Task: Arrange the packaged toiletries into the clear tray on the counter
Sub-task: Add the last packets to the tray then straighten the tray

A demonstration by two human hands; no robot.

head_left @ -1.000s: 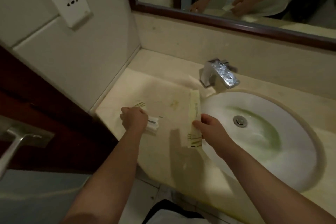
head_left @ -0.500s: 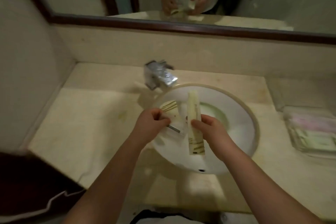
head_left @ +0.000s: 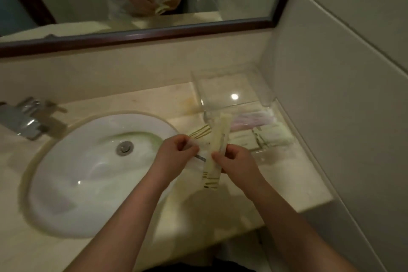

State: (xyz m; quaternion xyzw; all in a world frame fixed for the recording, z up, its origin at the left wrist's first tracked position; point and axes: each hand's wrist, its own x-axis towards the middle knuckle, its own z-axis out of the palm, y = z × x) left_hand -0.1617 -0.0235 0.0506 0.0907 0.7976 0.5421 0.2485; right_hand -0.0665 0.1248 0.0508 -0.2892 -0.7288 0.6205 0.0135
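Here the right hand (head_left: 237, 161) pinches a long cream packet (head_left: 217, 152) upright just beside the tray (head_left: 265, 99). The left hand (head_left: 176, 154) is closed on a small striped packet (head_left: 199, 133), mostly hidden by the fingers. Blur smears the packets (head_left: 260, 134) lying in the tray; the tap (head_left: 24, 119) is cut off at left.

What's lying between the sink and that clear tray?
In the head view, only a strip of bare counter separates the sink from the clear tray; the hands hover above it holding packets.
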